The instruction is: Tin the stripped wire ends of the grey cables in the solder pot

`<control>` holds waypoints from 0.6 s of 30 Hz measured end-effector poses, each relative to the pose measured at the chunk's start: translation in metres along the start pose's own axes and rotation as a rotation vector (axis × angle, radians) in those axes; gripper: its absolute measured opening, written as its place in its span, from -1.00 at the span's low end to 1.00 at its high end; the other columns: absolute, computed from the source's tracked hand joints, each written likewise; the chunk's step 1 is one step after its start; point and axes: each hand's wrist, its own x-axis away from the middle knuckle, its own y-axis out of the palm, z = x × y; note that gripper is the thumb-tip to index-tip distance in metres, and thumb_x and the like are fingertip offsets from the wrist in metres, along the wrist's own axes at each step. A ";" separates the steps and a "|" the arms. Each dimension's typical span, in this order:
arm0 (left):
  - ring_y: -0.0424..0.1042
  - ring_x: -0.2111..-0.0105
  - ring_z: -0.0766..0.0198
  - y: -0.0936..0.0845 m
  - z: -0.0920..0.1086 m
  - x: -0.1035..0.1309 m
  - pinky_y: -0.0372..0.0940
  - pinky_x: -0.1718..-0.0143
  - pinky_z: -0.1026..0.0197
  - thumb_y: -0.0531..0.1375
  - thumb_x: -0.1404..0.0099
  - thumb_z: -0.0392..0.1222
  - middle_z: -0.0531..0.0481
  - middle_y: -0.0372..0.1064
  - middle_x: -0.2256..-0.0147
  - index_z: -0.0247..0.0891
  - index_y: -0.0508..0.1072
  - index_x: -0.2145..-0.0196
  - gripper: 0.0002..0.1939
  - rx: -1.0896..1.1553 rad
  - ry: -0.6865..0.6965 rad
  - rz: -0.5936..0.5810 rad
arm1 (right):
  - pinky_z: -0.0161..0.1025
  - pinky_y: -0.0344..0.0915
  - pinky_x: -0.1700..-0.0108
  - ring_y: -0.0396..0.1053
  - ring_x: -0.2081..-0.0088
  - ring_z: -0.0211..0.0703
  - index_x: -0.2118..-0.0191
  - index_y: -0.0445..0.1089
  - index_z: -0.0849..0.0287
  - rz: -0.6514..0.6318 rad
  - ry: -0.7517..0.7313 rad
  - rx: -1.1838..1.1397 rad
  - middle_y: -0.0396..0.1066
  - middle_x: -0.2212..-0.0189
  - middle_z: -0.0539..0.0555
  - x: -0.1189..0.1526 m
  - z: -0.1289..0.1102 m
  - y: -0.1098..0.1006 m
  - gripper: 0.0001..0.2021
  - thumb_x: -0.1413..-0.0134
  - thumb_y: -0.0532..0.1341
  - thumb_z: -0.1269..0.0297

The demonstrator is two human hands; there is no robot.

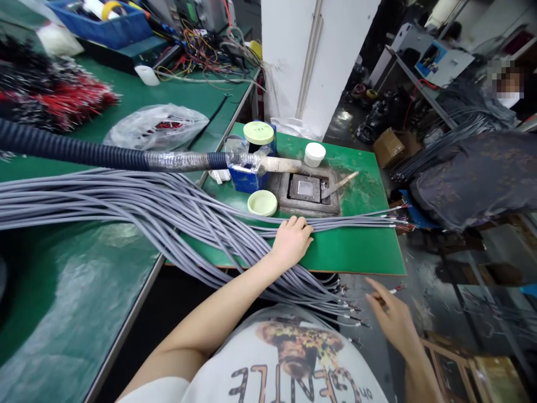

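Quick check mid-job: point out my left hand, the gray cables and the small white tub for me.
Left hand [292,243]: head view, on the back of the hand.
Gray cables [176,204]: head view, on the bundled middle stretch.
Small white tub [314,151]: head view, on its upper part.

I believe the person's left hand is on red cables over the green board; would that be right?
Not quite: the head view shows that the cables under the left hand are grey, not red; they do lie over the green board.

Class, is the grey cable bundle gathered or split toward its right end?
Split: some grey cables cross the green board under the left hand; others droop past the board's near edge.
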 end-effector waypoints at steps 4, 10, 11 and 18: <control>0.23 0.16 0.04 0.005 0.009 -0.002 0.09 0.21 0.06 0.18 -0.26 -0.15 -0.16 0.32 0.22 -0.29 0.44 0.22 -0.82 -0.091 0.031 -0.023 | -0.29 0.36 0.29 0.41 0.38 -0.23 0.03 0.42 0.17 -0.220 -0.104 -0.336 0.49 0.38 0.06 -0.029 -0.053 0.027 -0.68 -0.16 0.12 0.17; 0.23 0.14 0.00 0.005 0.019 0.001 0.11 0.19 0.05 0.20 -0.23 -0.08 -0.20 0.31 0.20 -0.35 0.39 0.16 -0.70 -0.128 0.035 -0.032 | -0.38 0.30 0.51 0.34 0.51 -0.36 0.02 0.37 0.19 -0.428 0.025 -0.886 0.45 0.34 0.05 -0.056 -0.080 0.059 -0.66 -0.10 0.18 0.17; 0.24 0.14 0.00 0.006 0.020 0.000 0.11 0.19 0.04 0.21 -0.22 -0.08 -0.21 0.31 0.20 -0.36 0.39 0.16 -0.69 -0.129 0.031 -0.036 | -0.39 0.29 0.54 0.34 0.52 -0.36 0.02 0.37 0.18 -0.429 0.044 -0.966 0.45 0.33 0.05 -0.059 -0.082 0.063 -0.65 -0.09 0.20 0.16; 0.37 0.32 0.16 0.005 0.019 -0.004 0.18 0.30 0.18 0.09 -0.28 -0.22 -0.09 0.39 0.33 -0.30 0.37 0.26 -0.87 0.181 -0.012 -0.161 | -0.37 0.30 0.60 0.40 0.47 -0.27 0.01 0.32 0.16 -0.307 0.219 -1.466 0.45 0.18 0.14 -0.076 -0.099 0.070 -0.62 -0.04 0.25 0.20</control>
